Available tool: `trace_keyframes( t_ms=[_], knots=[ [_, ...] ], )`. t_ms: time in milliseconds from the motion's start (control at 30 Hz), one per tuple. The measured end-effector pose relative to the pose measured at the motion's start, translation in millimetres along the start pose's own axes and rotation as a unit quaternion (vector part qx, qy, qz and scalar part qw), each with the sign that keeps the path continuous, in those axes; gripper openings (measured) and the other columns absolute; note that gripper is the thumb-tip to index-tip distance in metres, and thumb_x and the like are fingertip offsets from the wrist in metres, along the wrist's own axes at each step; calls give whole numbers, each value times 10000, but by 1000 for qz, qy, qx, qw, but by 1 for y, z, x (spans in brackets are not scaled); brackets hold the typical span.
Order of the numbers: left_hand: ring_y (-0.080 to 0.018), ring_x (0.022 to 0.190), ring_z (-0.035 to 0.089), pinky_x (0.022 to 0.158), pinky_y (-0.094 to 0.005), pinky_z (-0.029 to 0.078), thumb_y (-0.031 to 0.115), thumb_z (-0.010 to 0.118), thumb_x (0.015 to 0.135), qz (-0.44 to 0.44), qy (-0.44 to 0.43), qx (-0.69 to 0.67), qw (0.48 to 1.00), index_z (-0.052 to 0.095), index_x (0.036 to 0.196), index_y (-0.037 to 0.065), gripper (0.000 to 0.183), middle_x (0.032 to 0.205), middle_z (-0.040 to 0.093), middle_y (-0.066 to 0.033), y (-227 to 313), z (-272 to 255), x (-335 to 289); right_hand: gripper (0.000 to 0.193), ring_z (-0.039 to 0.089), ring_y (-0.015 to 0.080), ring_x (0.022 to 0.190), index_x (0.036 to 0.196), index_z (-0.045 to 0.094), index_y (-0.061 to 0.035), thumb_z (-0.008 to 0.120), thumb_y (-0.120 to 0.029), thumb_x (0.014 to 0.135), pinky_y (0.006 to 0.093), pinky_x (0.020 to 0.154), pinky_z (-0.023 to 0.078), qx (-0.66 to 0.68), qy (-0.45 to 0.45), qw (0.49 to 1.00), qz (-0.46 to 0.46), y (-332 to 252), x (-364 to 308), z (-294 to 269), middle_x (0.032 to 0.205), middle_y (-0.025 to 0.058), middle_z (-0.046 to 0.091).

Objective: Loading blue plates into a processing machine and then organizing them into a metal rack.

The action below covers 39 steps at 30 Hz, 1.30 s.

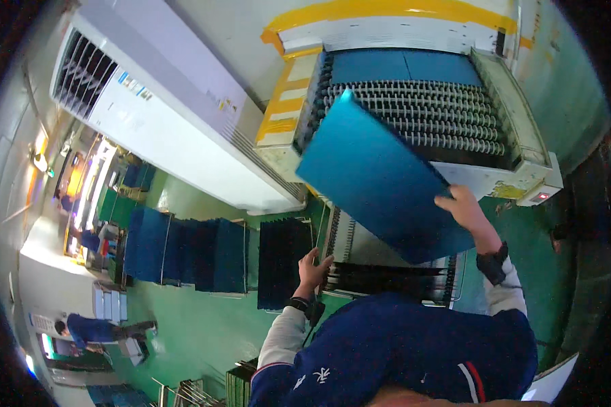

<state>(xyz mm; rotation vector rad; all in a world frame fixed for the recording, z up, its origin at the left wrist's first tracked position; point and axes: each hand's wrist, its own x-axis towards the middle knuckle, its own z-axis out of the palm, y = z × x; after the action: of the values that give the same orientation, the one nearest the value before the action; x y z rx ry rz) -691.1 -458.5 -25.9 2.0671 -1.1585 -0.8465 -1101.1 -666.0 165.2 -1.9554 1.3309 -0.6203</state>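
A flat rectangular blue panel is tilted in the air in front of the roller conveyor. My right hand grips it by its right edge, thumb on the upper face. Lower down, my left hand is beside the left side of a slotted rack, its fingers bent but apart; I see nothing held in it. Dark panels stand in the near part of that rack, and the blue panel covers some of its far part. On the rollers' far side lie further blue panels.
Left of the rack, more racks of upright dark blue panels stand on the green floor. A tall white air conditioner rises at the back left. Another person is at the far left. Metal frames sit at the lower edge.
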Motion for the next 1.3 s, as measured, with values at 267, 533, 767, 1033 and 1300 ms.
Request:
trace_keyframes(
  t_ms=[267,533,767,1033,1300],
  knots=[
    [-232,1182,528,1013,-364,411,414,597,937,-93,-134,-413,896,435,1396,19,627,1294,560,-124,103,-12,-2,336,650,249,841,1096,647,0,696,-235,861,394,765,513,494,-57,836,234,-20,75,31,1011,131,681],
    [-278,1229,480,1032,-452,388,382,583,935,-124,-172,-637,742,443,1347,59,542,1329,514,-126,133,-15,0,324,657,238,864,1070,647,-14,677,-275,881,401,759,538,571,-53,774,268,29,93,34,991,115,678],
    [-271,1159,530,997,-429,421,234,645,896,-125,-154,-663,722,541,1215,57,379,1220,590,-85,142,-22,27,290,638,173,882,1101,628,-2,592,-223,918,357,784,518,577,57,803,134,98,50,-48,1005,78,677],
    [-269,1163,535,1008,-444,410,185,633,902,-86,-156,-681,711,539,1231,71,361,1275,567,-81,129,-23,26,443,641,180,900,1187,621,7,625,-337,907,334,799,506,465,5,885,32,81,-84,-98,1040,99,679],
    [-255,1094,561,923,-426,464,131,589,921,-75,-175,-693,696,539,1225,68,315,1251,583,-75,131,-9,36,495,663,233,961,1210,602,18,568,-395,941,366,822,536,562,-203,789,144,71,-101,16,1102,131,677]
  ],
)
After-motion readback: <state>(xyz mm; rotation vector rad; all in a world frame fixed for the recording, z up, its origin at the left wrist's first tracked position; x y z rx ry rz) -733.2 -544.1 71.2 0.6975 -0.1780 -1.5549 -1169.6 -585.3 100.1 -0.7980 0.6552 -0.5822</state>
